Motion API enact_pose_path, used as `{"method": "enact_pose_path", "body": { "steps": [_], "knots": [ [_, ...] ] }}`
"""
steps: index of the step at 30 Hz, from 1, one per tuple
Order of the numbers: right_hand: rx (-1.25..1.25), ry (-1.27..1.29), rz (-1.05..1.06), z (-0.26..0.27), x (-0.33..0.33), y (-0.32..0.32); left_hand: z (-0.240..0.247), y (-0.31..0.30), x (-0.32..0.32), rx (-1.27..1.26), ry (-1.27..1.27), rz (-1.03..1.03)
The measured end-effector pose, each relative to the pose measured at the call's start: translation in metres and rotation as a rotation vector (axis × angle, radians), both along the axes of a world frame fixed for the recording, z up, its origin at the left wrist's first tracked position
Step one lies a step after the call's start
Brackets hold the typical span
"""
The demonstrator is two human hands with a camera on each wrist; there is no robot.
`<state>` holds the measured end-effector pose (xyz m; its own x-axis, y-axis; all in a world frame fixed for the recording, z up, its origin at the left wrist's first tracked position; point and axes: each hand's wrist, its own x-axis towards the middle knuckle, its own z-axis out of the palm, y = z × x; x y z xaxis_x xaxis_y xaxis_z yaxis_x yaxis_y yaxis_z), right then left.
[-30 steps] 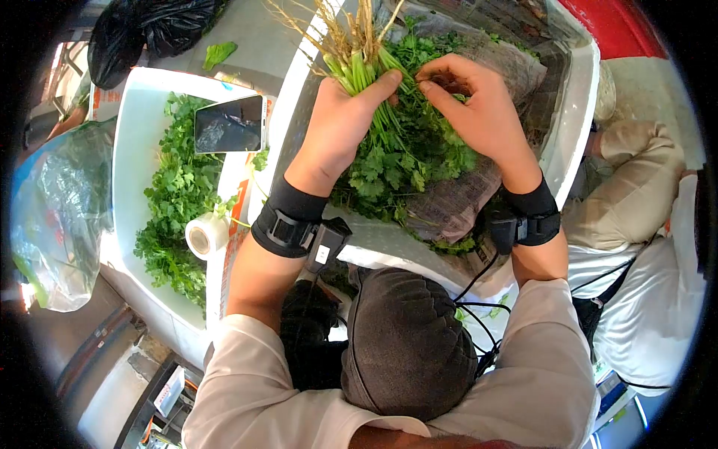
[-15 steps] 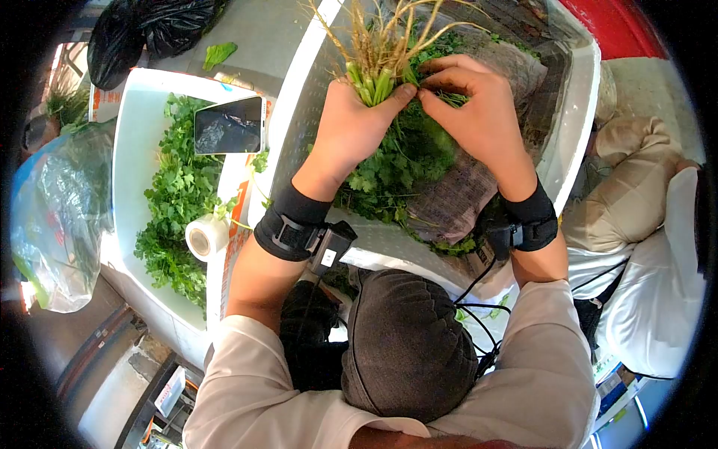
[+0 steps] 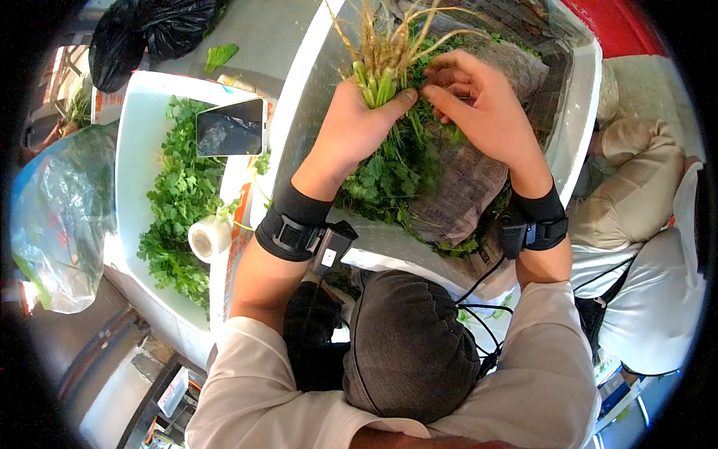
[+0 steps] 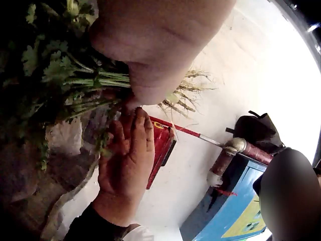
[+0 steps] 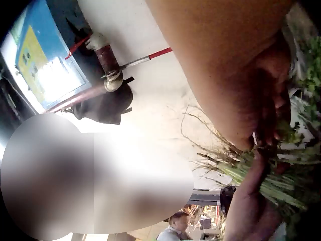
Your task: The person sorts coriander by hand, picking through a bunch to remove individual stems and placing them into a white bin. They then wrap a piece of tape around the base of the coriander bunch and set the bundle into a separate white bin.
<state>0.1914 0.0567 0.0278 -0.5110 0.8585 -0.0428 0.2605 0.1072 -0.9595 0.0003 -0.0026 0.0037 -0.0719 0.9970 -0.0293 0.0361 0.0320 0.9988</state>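
Note:
A bunch of cilantro [image 3: 396, 172] with pale stems and long tan roots hangs leaves-down from my left hand [image 3: 351, 123]. That hand grips the stems just below the roots, thumb across the front. Close beside it, my right hand [image 3: 479, 105] has curled fingers, its thumb tip near the left thumb. A small leafy cilantro sprig [image 5: 288, 133] shows at the right fingers in the right wrist view. Beneath the hands, a white foam box [image 3: 299, 97] holds more greens and a damp brownish cloth [image 3: 464, 191].
Left of the box stands another white foam box [image 3: 138, 187] with cilantro. A phone [image 3: 232, 129] and a roll of clear film [image 3: 209, 238] lie on its edge. A clear plastic bag [image 3: 63, 217] is farther left. Another person's leg [image 3: 636, 187] is at the right.
The left hand has shifted slightly right, turning the bunch so the roots fan rightward. The right hand's fingers have curled and its wrist has moved slightly right; more of the cloth shows.

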Motion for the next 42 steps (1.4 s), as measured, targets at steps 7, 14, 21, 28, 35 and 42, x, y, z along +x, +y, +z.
{"method": "enact_pose_path", "body": {
  "steps": [7, 14, 21, 28, 35, 42],
  "knots": [
    [0.16, -0.199, 0.089, 0.001, 0.002, -0.001, 0.009, 0.0, 0.002, -0.124, -0.218, -0.017],
    [0.418, -0.264, 0.023, 0.0, 0.002, -0.001, 0.002, 0.001, -0.001, -0.056, 0.017, -0.058],
    [0.532, -0.263, 0.03, 0.009, 0.001, -0.001, 0.013, 0.0, 0.001, -0.036, 0.003, 0.118],
    [0.731, -0.203, 0.1, 0.005, 0.006, 0.002, 0.014, 0.001, 0.002, -0.012, -0.044, 0.108],
    [0.76, -0.232, 0.02, 0.007, 0.008, 0.004, 0.01, 0.0, 0.0, -0.107, -0.054, -0.043],
    [0.853, -0.199, -0.107, 0.01, 0.018, 0.015, 0.001, -0.004, -0.001, -0.028, 0.034, -0.187]
  ]
}}
